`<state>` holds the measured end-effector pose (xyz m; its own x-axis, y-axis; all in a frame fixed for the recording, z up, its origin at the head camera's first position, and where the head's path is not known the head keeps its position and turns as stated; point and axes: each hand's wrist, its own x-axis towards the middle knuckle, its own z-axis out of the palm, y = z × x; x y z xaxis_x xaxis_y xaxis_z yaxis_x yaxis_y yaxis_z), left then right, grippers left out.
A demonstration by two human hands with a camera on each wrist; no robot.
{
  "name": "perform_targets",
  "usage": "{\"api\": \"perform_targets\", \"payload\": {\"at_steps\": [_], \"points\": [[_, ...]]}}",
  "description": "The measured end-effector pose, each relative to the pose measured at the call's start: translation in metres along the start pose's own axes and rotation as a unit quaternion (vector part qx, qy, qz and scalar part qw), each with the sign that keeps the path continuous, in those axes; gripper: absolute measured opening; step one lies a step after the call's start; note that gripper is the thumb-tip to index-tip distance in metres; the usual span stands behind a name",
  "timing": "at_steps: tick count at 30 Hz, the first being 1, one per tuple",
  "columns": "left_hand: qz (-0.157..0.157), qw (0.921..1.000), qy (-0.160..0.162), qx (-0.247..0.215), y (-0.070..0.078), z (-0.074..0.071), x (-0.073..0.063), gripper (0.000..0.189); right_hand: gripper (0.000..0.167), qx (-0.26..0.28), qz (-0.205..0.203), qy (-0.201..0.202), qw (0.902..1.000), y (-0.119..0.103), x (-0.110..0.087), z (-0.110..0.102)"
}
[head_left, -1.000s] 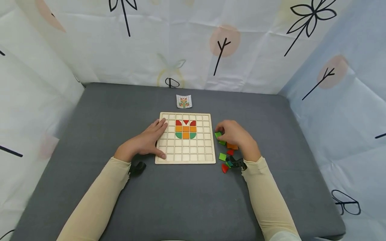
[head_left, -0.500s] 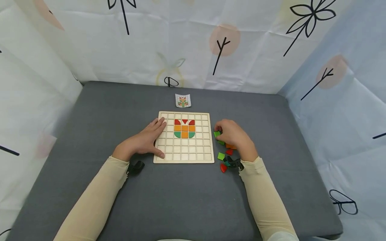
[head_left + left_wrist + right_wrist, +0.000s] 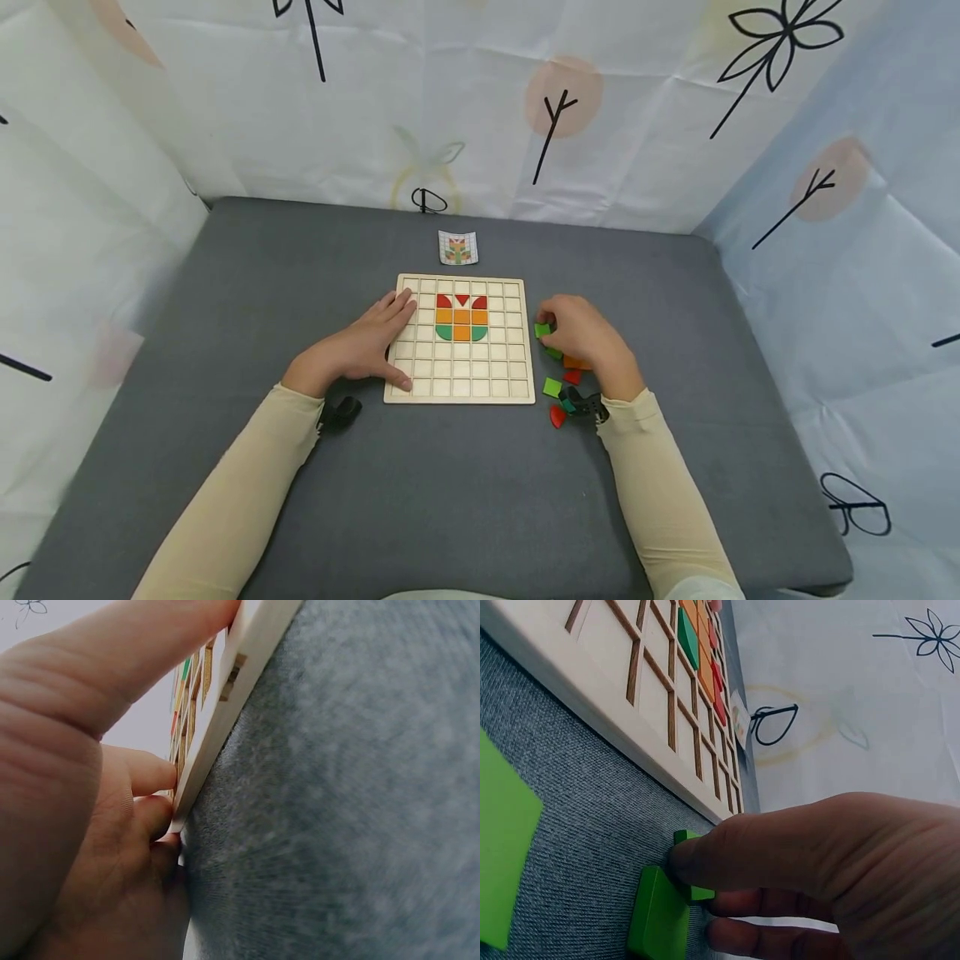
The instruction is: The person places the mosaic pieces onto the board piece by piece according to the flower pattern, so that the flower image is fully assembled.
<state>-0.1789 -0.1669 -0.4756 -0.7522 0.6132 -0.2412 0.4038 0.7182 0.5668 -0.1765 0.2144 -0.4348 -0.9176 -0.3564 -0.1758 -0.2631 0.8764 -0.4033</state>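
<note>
A wooden grid board (image 3: 495, 371) lies on the grey surface, with red, orange and green pieces set in its upper middle squares. My left hand (image 3: 366, 340) rests spread along the board's left side, fingers on the upper edge and thumb near the lower corner. Beyond the right side of the board, my right hand (image 3: 583, 333) pinches a bright green block (image 3: 700, 893) between thumb and fingers, low over the cloth. Against that block in the right wrist view stands another green block (image 3: 660, 915). The right fingertips are partly hidden behind the thumb.
Below the right hand lie loose pieces: orange ones (image 3: 576, 363), a red one (image 3: 572, 377), a green square (image 3: 552, 387) and a red rounded piece (image 3: 557, 417). A small pattern card (image 3: 457, 248) sits behind the board. Printed cloth (image 3: 337, 142) hangs around the surface.
</note>
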Motion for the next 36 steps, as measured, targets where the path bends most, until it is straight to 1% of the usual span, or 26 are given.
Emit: {"api": "perform_targets", "payload": {"at_steps": [5,10,17,21,26,33,36], "points": [[-0.001,1.0,0.002,0.002,-0.001,0.001,0.0,0.144,0.017,0.006,-0.002,0.009,0.9999,0.0,0.0,-0.001],[-0.002,1.0,0.006,0.007,0.001,0.001,0.0,0.144,0.017,0.006,-0.007,0.029,0.9995,-0.006,-0.002,-0.004],[-0.001,0.9998,0.012,0.013,-0.001,0.004,0.0,0.143,0.019,0.0,-0.031,0.048,0.9983,-0.019,-0.006,-0.006],[0.0,0.9995,0.016,0.026,0.001,0.002,0.002,0.142,0.02,-0.008,-0.044,0.061,0.9972,-0.026,-0.006,-0.008],[-0.001,0.9988,0.024,0.043,0.003,0.002,0.002,0.142,0.021,-0.028,-0.064,0.063,0.9955,-0.038,-0.006,-0.005],[0.012,0.9987,0.032,0.037,0.003,0.0,0.004,0.141,0.023,-0.035,-0.086,0.072,0.9931,-0.051,-0.001,0.002],[0.013,0.9989,0.033,0.03,0.003,0.005,0.004,0.14,0.023,-0.041,-0.099,0.074,0.9915,-0.054,-0.002,0.009]]}}
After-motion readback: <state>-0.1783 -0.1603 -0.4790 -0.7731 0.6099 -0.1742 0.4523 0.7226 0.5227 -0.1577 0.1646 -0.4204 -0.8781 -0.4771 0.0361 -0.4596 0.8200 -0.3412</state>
